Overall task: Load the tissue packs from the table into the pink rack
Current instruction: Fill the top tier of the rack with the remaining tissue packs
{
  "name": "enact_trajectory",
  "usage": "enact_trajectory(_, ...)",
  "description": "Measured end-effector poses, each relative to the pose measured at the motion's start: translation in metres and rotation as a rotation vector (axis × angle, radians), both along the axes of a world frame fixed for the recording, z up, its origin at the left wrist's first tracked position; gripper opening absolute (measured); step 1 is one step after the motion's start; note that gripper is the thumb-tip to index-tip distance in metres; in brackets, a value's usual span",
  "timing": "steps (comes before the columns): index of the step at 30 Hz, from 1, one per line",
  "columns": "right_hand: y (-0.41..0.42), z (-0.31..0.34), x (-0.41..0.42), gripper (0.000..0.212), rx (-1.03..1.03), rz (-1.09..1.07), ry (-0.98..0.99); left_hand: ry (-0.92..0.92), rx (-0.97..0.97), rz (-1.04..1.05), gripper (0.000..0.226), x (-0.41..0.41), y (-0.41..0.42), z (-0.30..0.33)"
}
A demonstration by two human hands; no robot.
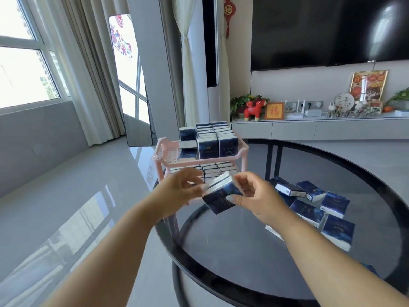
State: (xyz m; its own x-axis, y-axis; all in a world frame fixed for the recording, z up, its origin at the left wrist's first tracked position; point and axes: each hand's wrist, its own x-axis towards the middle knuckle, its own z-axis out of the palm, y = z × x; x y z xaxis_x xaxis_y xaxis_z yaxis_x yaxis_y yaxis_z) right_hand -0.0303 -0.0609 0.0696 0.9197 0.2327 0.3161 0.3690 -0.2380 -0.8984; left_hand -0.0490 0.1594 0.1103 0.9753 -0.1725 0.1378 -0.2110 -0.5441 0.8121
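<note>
Dark-blue tissue packs (314,209) lie scattered on the table beside the nearly full pink rack (168,151).

Head-height view down over table (243,251)
</note>
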Motion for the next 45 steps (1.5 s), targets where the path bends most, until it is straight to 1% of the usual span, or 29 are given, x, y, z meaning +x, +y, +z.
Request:
enact_trajectory(2,0.0,0.009,0.006,0.038,0.029,-0.017,-0.02,-0.197,0.119,0.139,0.021,0.012,0.013,0.025)
enact_trajectory(3,0.0,0.013,0.009,0.038,0.03,-0.023,-0.029,-0.264,0.182,0.21,0.013,0.019,0.02,0.036)
enact_trajectory(5,0.002,0.016,0.012,0.039,0.018,-0.037,-0.044,-0.33,0.307,0.31,0.012,0.039,0.031,0.053)
enact_trajectory(7,0.005,0.016,0.014,0.04,-0.001,-0.039,-0.053,-0.302,0.401,0.339,0.016,0.06,0.038,0.063)
enact_trajectory(10,0.009,0.014,0.016,0.039,-0.03,-0.03,-0.058,-0.184,0.569,0.252,0.028,0.087,0.038,0.068)
enact_trajectory(12,0.011,0.012,0.016,0.039,-0.056,-0.024,-0.051,-0.142,0.657,0.21,0.034,0.104,0.037,0.068)
enact_trajectory(16,0.013,0.008,0.018,0.042,-0.106,-0.025,-0.051,-0.067,0.777,0.189,0.044,0.127,0.04,0.062)
enact_trajectory(19,0.014,0.008,0.02,0.043,-0.122,-0.026,-0.057,-0.044,0.825,0.182,0.041,0.136,0.043,0.055)
enact_trajectory(24,0.02,0.012,0.025,0.042,-0.118,-0.017,-0.073,-0.068,0.819,0.211,0.033,0.145,0.048,0.043)
enact_trajectory(27,0.023,0.014,0.026,0.042,-0.123,-0.006,-0.081,-0.117,0.77,0.227,0.031,0.146,0.048,0.04)
enact_trajectory(30,0.026,0.018,0.026,0.042,-0.126,-0.002,-0.094,-0.15,0.665,0.253,0.028,0.15,0.05,0.039)
enact_trajectory(33,0.027,0.027,0.028,0.043,-0.157,0.0,-0.127,-0.144,0.521,0.289,0.025,0.156,0.051,0.037)
enact_trajectory(38,0.03,0.057,0.039,0.044,-0.204,0.006,-0.209,-0.11,0.288,0.354,0.035,0.169,0.05,0.037)
enact_trajectory(41,0.034,0.08,0.049,0.042,-0.233,0.004,-0.249,-0.105,0.234,0.353,0.044,0.174,0.048,0.038)
enact_trajectory(45,0.041,0.114,0.064,0.041,-0.286,0.01,-0.3,-0.083,0.149,0.349,0.039,0.185,0.05,0.042)
